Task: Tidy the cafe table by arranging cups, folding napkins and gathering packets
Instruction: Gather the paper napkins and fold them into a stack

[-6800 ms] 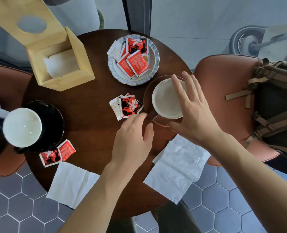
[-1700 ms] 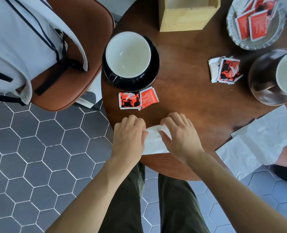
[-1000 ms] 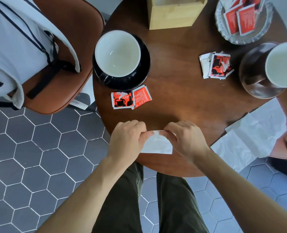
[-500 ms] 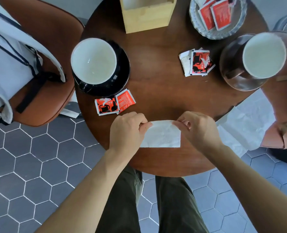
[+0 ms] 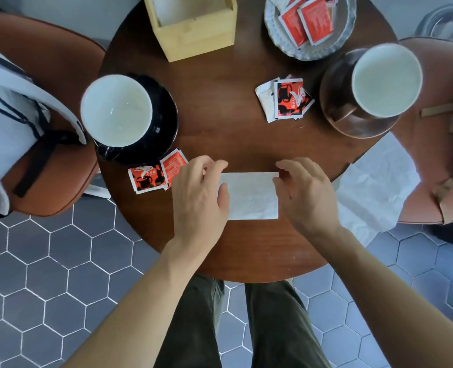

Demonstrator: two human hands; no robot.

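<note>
A small folded white napkin [image 5: 252,196] lies flat near the front edge of the round dark wooden table [image 5: 228,120]. My left hand [image 5: 199,197] covers its left end, fingers curled over the top edge and thumb lying on the paper. My right hand [image 5: 305,192] pinches its upper right corner. A white cup [image 5: 116,110] stands on a black saucer [image 5: 165,120] at the left, another white cup [image 5: 387,78] on a brown saucer [image 5: 334,115] at the right. Two red packets [image 5: 155,176] lie beside my left hand, and a small pile of packets [image 5: 286,99] lies mid-table.
A scalloped plate [image 5: 346,35] holding red packets and a wooden box [image 5: 193,30] stand at the back. An unfolded napkin [image 5: 374,187] overhangs the table's right edge. Brown chairs flank the table, the left chair [image 5: 58,75] with a white bag [image 5: 5,115].
The napkin went from a large sheet at the table's left edge to a small rectangle between my hands. It now lies flat, and the view has moved in over the table.
</note>
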